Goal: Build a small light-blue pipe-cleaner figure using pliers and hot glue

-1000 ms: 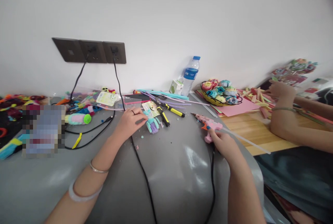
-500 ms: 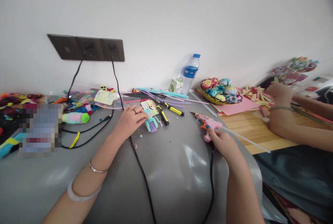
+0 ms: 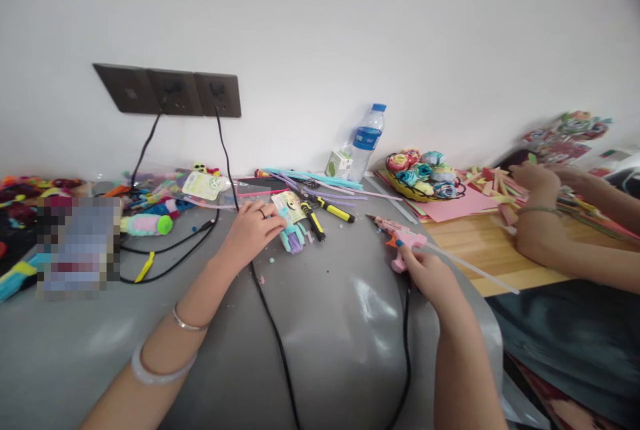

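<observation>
My right hand (image 3: 426, 275) is wrapped around a pink hot glue gun (image 3: 409, 241), its nozzle pointing left over the grey table. From its handle a black cord runs down towards me. My left hand (image 3: 254, 231) is closed, its fingertips against a small fuzzy turquoise-and-purple pipe-cleaner piece (image 3: 294, 239) lying on the table; part of this piece is hidden by the fingers. Just right of it lie yellow-and-black pliers (image 3: 314, 222) and a printed card (image 3: 289, 207). Behind the pliers are loose turquoise and purple pipe cleaners (image 3: 320, 179).
A water bottle (image 3: 367, 140) and a small box (image 3: 339, 165) stand by the wall. To the right are a basket of paper flowers (image 3: 423, 177) and a co-worker's arms (image 3: 543, 223) over paper strips. Black cables (image 3: 273, 323) cross the table. A clear glue stick (image 3: 480, 270) extends behind the gun.
Both my hands, the glue gun and the fuzzy piece stay almost in place. At the right, the co-worker's hands have shifted slightly and come closer together.
</observation>
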The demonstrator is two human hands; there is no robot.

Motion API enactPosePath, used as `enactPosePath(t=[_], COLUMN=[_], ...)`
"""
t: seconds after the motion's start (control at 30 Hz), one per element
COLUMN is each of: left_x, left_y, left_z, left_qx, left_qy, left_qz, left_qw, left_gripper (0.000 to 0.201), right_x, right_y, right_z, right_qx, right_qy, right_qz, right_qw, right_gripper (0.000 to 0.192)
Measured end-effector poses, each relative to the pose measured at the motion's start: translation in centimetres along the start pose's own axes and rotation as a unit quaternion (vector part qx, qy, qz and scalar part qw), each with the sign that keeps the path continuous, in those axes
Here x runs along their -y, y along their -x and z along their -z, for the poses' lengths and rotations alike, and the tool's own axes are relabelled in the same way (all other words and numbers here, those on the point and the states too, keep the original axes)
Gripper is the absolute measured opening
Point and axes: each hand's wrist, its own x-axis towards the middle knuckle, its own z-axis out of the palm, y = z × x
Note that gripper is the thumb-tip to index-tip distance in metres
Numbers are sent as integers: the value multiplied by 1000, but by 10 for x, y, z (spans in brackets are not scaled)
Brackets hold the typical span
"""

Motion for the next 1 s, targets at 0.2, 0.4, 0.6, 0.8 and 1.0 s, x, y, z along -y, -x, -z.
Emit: enactPosePath(t=[0.2,0.4,0.6,0.8,1.0], left_x=[-1,-1,-4,2,3], left_y=[-1,0,0,5,10], left_z=[0,2,5,12,14], left_qx=[-5,-2,4,-13,64], left_qy=[-7,6,26,82,121], left_qz=[3,8,41,135,225], left_qw=[1000,1000,999,987,965], left_gripper=[12,13,24,21,15], right_x=[2,3,-4,-9,-11], right_y=[0,1,-3,-4,0], right_z=[1,1,-3,-6,-12], right_qx=[7,12,-13,-36,-66], right_qy=[6,5,-4,-32,-33], right_qz=[-16,-20,8,17,18], right_qw=[1000,1000,1000,999,997], right_gripper=[52,53,53,53,48])
